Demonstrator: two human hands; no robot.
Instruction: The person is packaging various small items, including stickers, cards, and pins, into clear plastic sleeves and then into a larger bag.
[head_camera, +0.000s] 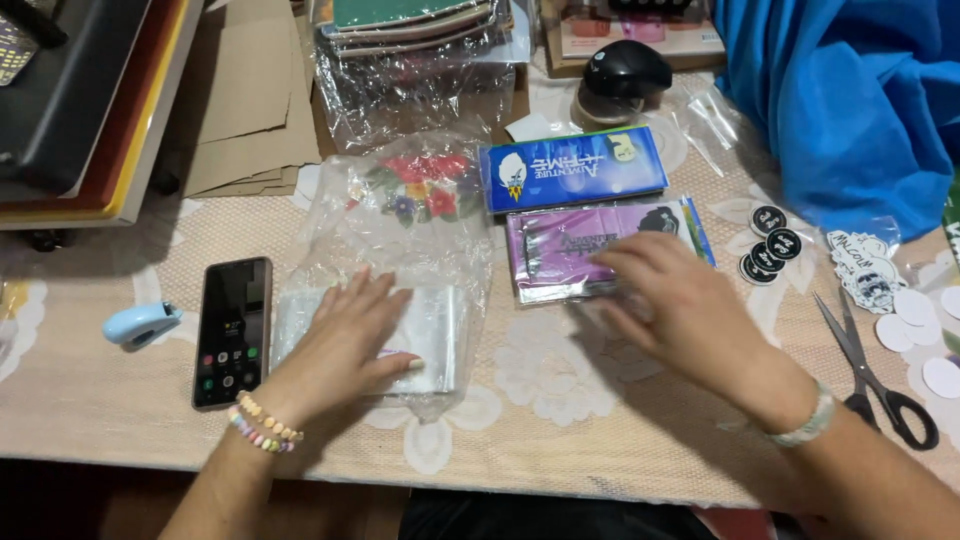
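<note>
Nearest, left hand (350, 335) lies flat, fingers spread, pinning a stack of clear plastic sleeves (400, 330) to the tabletop (560, 400), while right hand (680, 305), fingers loosely curled, touches a purple wrapped packet (585, 250); bagging seems underway.

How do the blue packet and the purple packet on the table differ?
The blue packet lies farther from the person and untouched; the purple packet lies nearer, with the right hand on it. The blue one looks matte, the purple one glossy under clear wrap. Both are flat, rectangular and similar in size.
</note>
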